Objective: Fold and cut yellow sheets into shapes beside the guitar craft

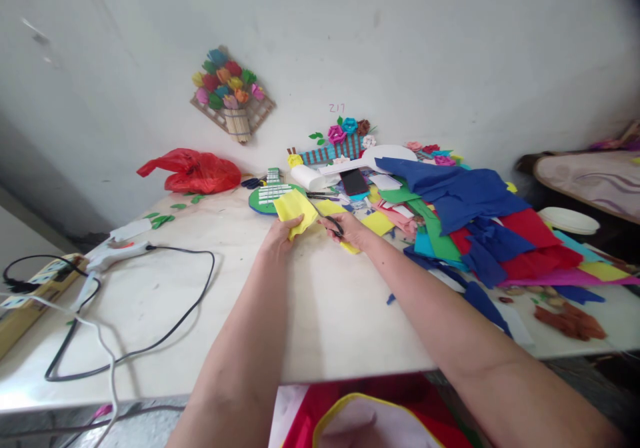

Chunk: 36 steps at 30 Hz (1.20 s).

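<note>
Presently, left hand [290,229]: clenched lightly on a creased yellow sheet of paper-like material [295,207]; the near edge is pinched, with most of the sheet extended beyond the fingers.
Right hand [353,231]: closed around the handles of a pair of black-handled scissors [337,227]; the blades are directed toward the left hand.
Blades and edge: set close together, between the two hands; whether the edge has been bitten cannot be told.
Loose yellow: a flat yellow piece [379,223] is seen just right of the right hand.
Green disc: a round green panel with white strips [255,201] is placed just beyond the left hand.
Cut-line risk: judged moderate; a ragged edge could be caused by the limp sheet folding between the blades, being gripped at one side only.
Finger risk: a nick could be caused if the blades were advanced toward the left thumb.
Stray-cut risk: the loose piece could be caught if the tips were lowered.
</note>
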Tool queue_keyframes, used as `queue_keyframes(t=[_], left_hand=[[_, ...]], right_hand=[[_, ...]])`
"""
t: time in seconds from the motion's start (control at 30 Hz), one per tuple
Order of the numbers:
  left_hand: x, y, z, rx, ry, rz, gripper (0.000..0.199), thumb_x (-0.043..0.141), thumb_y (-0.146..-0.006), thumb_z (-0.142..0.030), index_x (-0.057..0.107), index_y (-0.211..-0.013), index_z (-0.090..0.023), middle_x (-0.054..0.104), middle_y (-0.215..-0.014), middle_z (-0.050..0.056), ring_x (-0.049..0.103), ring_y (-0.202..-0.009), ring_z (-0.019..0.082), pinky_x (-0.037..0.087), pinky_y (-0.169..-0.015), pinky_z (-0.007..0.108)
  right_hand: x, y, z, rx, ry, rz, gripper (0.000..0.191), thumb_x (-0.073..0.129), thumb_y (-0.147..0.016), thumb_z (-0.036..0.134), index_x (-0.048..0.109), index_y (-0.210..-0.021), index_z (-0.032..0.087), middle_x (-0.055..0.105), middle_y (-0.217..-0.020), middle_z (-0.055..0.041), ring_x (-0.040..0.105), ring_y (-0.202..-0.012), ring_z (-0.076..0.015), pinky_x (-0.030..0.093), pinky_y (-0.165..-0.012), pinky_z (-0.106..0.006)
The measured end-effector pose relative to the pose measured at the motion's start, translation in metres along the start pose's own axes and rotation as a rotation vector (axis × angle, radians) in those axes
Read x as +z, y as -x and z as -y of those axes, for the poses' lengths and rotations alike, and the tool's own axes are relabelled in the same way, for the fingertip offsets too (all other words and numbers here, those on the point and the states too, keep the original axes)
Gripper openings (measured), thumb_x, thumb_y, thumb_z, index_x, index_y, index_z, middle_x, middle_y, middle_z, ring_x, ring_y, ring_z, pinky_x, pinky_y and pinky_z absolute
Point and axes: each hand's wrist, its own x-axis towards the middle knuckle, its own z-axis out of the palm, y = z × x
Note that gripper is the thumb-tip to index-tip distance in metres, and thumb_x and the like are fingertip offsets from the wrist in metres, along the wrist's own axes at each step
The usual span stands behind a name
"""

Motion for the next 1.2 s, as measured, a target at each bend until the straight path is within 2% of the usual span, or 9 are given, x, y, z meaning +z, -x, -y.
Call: queue_keyframes(t=[0.1,0.2,0.3,0.4,0.47,0.67,0.9,1.03,1.2], left_hand=[[-0.001,-0.002,0.001,0.003,0.000,0.003,0.028,0.070,-0.057,-0.004,0.060,-0.081,-0.011,0.068,-0.071,0.005,0.064,-0.057,0.016,0.046,-0.039,0.017],[-0.001,-0.002,0.002,0.008,0.009,0.019,0.029,0.068,-0.058,-0.003,0.061,-0.085,-0.011,0.069,-0.077,0.007,0.066,-0.066,0.018,0.051,-0.047,0.019],[-0.003,0.000,-0.001,0.002,0.083,0.090,0.034,0.067,-0.063,-0.009,0.061,-0.096,-0.012,0.069,-0.087,0.008,0.066,-0.080,0.021,0.055,-0.065,0.026],[-0.006,0.003,-0.005,-0.031,0.198,0.196,0.040,0.063,-0.069,-0.020,0.057,-0.108,-0.014,0.067,-0.098,0.009,0.062,-0.094,0.024,0.050,-0.085,0.036],[-0.009,0.004,-0.007,-0.048,0.240,0.234,0.042,0.062,-0.071,-0.024,0.055,-0.111,-0.014,0.067,-0.100,0.009,0.061,-0.097,0.024,0.046,-0.090,0.039],[-0.014,-0.002,-0.007,0.081,0.210,0.142,0.036,0.066,-0.065,-0.016,0.057,-0.100,-0.015,0.068,-0.090,0.006,0.063,-0.087,0.020,0.050,-0.082,0.033],[-0.025,-0.012,-0.010,0.238,0.040,-0.143,0.054,0.075,-0.055,-0.018,0.051,-0.103,-0.023,0.067,-0.090,0.001,0.064,-0.079,0.015,0.050,-0.065,0.024],[-0.029,-0.012,-0.014,0.331,-0.113,-0.140,0.058,0.077,-0.054,-0.026,0.052,-0.106,-0.022,0.064,-0.091,0.001,0.062,-0.074,0.012,0.046,-0.060,0.020],[-0.023,-0.012,-0.015,0.489,-0.237,-0.046,0.053,0.077,-0.055,-0.029,0.055,-0.102,-0.017,0.061,-0.094,0.004,0.060,-0.079,0.011,0.045,-0.071,0.020]], right_hand=[[0.000,-0.001,-0.001,-0.012,0.004,-0.007,0.020,0.066,-0.067,0.031,0.056,-0.066,0.013,0.046,-0.042,0.0069,0.036,-0.034,-0.0036,0.025,-0.033,-0.017],[-0.001,-0.001,-0.002,-0.009,0.001,0.004,0.021,0.067,-0.067,0.031,0.055,-0.066,0.013,0.047,-0.043,0.0066,0.036,-0.033,-0.0033,0.026,-0.033,-0.016],[-0.004,-0.001,-0.001,-0.015,0.005,0.011,0.023,0.065,-0.068,0.033,0.055,-0.067,0.013,0.047,-0.043,0.0064,0.036,-0.033,-0.0032,0.027,-0.033,-0.016],[-0.007,0.000,0.000,-0.009,0.025,0.017,0.024,0.063,-0.071,0.035,0.055,-0.069,0.013,0.047,-0.044,0.0059,0.038,-0.033,-0.0036,0.027,-0.032,-0.016],[-0.009,0.001,0.001,0.005,0.039,0.034,0.023,0.062,-0.071,0.034,0.055,-0.070,0.013,0.047,-0.044,0.0058,0.038,-0.032,-0.0038,0.026,-0.031,-0.016],[-0.009,0.004,0.004,0.034,0.043,0.079,0.020,0.062,-0.068,0.032,0.053,-0.068,0.014,0.048,-0.045,0.0055,0.040,-0.033,-0.0041,0.026,-0.031,-0.016],[-0.014,0.004,0.003,0.026,0.082,0.142,0.022,0.061,-0.070,0.034,0.054,-0.068,0.014,0.049,-0.046,0.0052,0.039,-0.033,-0.0035,0.023,-0.030,-0.015],[-0.019,0.001,-0.001,0.040,0.079,0.177,0.018,0.060,-0.069,0.031,0.054,-0.068,0.013,0.050,-0.046,0.0050,0.040,-0.033,-0.0034,0.023,-0.030,-0.015],[-0.020,0.002,0.000,0.029,0.049,0.210,0.016,0.059,-0.069,0.028,0.053,-0.070,0.014,0.050,-0.046,0.0053,0.039,-0.033,-0.0034,0.020,-0.029,-0.015]])
